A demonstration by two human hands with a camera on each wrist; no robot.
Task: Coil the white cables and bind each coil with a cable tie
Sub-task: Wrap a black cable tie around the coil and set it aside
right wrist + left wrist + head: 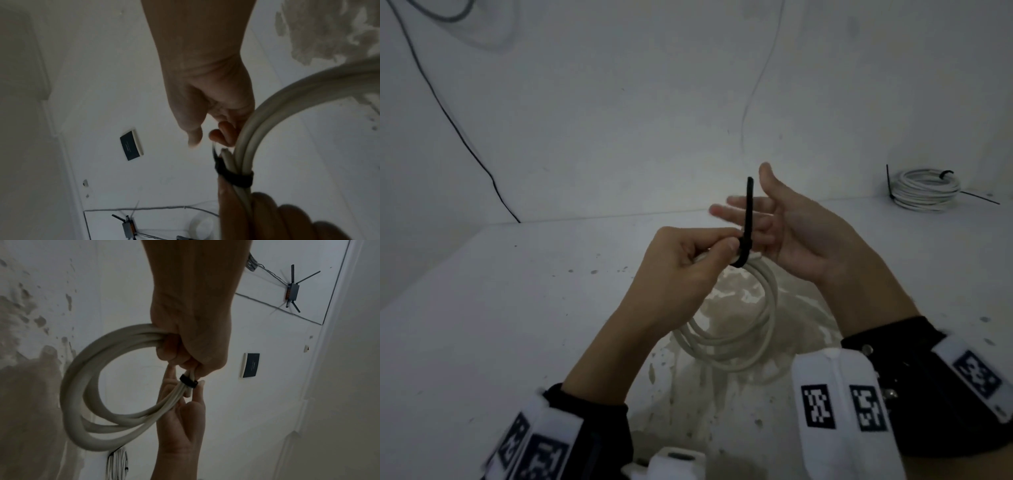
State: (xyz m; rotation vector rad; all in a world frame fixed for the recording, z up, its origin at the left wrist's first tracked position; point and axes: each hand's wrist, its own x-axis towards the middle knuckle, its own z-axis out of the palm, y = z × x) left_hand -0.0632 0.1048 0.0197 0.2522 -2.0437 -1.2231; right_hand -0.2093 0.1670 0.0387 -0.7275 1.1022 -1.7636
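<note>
Head view shows the binding step under way: the left hand (688,263) grips the white cable coil (739,329) at its top, thumb pressed by the black cable tie (746,226) wrapped round the strands, its free tail standing upright. The right hand (791,233) is released, fingers spread just behind that tail, holding nothing. Next, I'd judge, it must catch the tail and pull it snug. The coil hangs above the desk (482,308), a few loose, slightly uneven loops gathered at the tie. A second coil (926,188), already tied, lies far right.
</note>
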